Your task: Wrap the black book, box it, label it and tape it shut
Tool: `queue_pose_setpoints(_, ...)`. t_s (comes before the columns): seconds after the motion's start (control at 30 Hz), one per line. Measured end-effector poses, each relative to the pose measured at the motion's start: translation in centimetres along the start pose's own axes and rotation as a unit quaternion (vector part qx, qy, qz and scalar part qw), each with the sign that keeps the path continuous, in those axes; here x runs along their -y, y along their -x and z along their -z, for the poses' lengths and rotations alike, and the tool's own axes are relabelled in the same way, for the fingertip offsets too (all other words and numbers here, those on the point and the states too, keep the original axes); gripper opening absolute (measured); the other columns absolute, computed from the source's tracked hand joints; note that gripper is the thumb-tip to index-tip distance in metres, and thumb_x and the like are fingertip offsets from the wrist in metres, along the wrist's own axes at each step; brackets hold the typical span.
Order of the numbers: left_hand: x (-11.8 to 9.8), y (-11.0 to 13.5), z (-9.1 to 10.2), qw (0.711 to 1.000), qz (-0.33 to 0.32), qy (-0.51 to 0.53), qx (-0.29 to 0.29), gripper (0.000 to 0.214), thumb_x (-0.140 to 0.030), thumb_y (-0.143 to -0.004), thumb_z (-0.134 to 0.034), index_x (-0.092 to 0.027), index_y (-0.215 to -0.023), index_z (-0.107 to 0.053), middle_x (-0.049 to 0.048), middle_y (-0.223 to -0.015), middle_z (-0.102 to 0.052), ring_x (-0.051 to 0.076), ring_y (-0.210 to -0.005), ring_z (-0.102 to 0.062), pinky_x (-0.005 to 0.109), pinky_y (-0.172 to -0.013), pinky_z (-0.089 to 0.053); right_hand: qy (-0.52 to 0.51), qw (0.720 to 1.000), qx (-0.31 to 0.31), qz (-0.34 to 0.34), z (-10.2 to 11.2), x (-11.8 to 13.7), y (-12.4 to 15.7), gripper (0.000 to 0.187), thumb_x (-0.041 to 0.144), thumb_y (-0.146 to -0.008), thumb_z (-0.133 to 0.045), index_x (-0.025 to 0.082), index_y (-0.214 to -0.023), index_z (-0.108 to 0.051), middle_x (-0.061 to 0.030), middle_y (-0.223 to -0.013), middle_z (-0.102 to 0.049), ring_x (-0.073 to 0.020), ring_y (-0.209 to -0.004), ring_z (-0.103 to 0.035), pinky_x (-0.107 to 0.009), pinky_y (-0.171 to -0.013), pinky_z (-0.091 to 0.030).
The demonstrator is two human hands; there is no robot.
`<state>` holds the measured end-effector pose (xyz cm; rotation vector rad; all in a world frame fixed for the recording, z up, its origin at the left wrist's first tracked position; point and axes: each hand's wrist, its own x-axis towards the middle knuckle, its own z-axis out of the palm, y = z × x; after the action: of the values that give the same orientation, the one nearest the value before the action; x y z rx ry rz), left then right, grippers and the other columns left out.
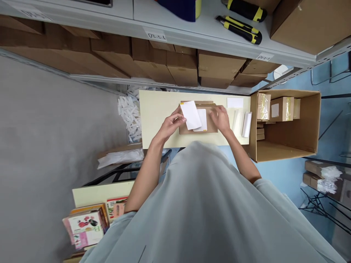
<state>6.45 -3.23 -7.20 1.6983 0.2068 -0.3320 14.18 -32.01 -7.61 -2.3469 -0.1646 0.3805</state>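
Note:
My left hand is closed on the edge of a white label sheet with a small yellow corner mark, pinching it between thumb and fingers. The sheet is tilted over a brown cardboard box lying on the table. A second white label shows on the box top, partly covered by the first. Over the right end of the box is my right hand, its fingers bent and slightly apart, with nothing visible between them. Whether its fingertips touch the cardboard is hard to see.
On the pale table are a white slip and a white roll. A large open carton with small boxes stands at right. A shelf with box cutters runs above. Paper scraps and stacked books lie left.

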Motion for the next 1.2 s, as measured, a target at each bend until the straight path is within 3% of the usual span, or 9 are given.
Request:
queue_pose_setpoints(0.13,-2.1,1.2,-1.4,0.996,-0.015,0.073,0.047,0.05,-0.075,-0.089,-0.082,-0.025,-0.091,-0.075,0.0113,-0.156,-0.07,0.037,-0.152,-0.06,0.052,-0.129,-0.045,-0.288,0.954,0.075,-0.031,-0.4,1.1,3.6,0.062,0.081,-0.095,-0.071,0.022,-0.11,-0.084,-0.0105,-0.116,-0.083,-0.0281,-0.11,-0.076,-0.042,-0.102,-0.062)
queue_pose_setpoints(0.23,-2.3,1.5,-2.2,0.995,0.0,0.085,0.056,0.05,-0.073,-0.087,-0.085,-0.024,-0.09,-0.076,0.0125,-0.15,-0.073,0.037,-0.145,-0.065,0.053,-0.127,-0.047,-0.338,0.937,0.056,-0.072,-0.5,1.5,5.4,0.058,0.079,-0.085,-0.083,0.023,-0.097,-0.082,-0.007,-0.104,-0.082,-0.0247,-0.1,-0.075,-0.04,-0.095,-0.062)
queue_pose_setpoints(0.43,-1.6,1.5,-3.1,0.996,0.027,0.076,0.043,0.058,-0.079,-0.08,-0.086,-0.023,-0.093,-0.078,0.0129,-0.138,-0.078,0.035,-0.133,-0.07,0.052,-0.121,-0.053,-0.354,0.932,0.029,-0.077,0.2,1.8,6.5,0.058,0.082,-0.089,-0.077,0.024,-0.092,-0.08,-0.0058,-0.099,-0.079,-0.0233,-0.098,-0.073,-0.039,-0.093,-0.061)
queue_pose_setpoints(0.57,-0.9,1.4,-3.6,0.997,0.023,0.069,0.03,0.059,-0.08,-0.078,-0.086,-0.024,-0.092,-0.078,0.0121,-0.135,-0.08,0.033,-0.127,-0.073,0.05,-0.116,-0.057,-0.326,0.943,0.014,-0.07,-0.2,1.3,6.3,0.054,0.077,-0.084,-0.084,0.024,-0.09,-0.079,-0.0047,-0.098,-0.078,-0.0205,-0.087,-0.069,-0.037,-0.086,-0.06)
queue_pose_setpoints(0.73,0.8,-0.1,-4.3,0.999,0.014,-0.001,-0.037,0.046,-0.066,-0.084,-0.084,-0.021,-0.094,-0.08,0.0105,-0.116,-0.082,0.026,-0.104,-0.075,0.041,-0.099,-0.061,-0.279,0.958,-0.008,-0.061,-1.8,0.2,4.6,0.048,0.072,-0.089,-0.079,0.024,-0.09,-0.076,-0.0049,-0.097,-0.078,-0.0203,-0.087,-0.068,-0.038,-0.088,-0.06)
queue_pose_setpoints(0.9,3.0,-2.2,-4.7,0.992,0.024,-0.088,-0.089,0.024,-0.043,-0.089,-0.078,-0.019,-0.089,-0.08,0.005,-0.091,-0.077,0.017,-0.076,-0.063,0.032,-0.08,-0.055,-0.2,0.979,-0.007,-0.046,-3.3,-0.9,2.7,0.03,0.052,-0.096,-0.075,0.024,-0.086,-0.073,-0.0041,-0.097,-0.074,-0.0193,-0.085,-0.065,-0.037,-0.091,-0.059)
queue_pose_setpoints(1.2,5.3,-2.0,-5.7,0.988,0.029,-0.113,-0.105,0.018,-0.039,-0.09,-0.078,-0.021,-0.088,-0.08,0.0036,-0.09,-0.071,0.017,-0.077,-0.06,0.033,-0.082,-0.053,-0.106,0.994,-0.002,-0.035,-4.4,-1.9,2.8,0.021,0.037,-0.102,-0.071,0.025,-0.085,-0.072,-0.0053,-0.098,-0.073,-0.0236,-0.099,-0.066,-0.04,-0.103,-0.056)
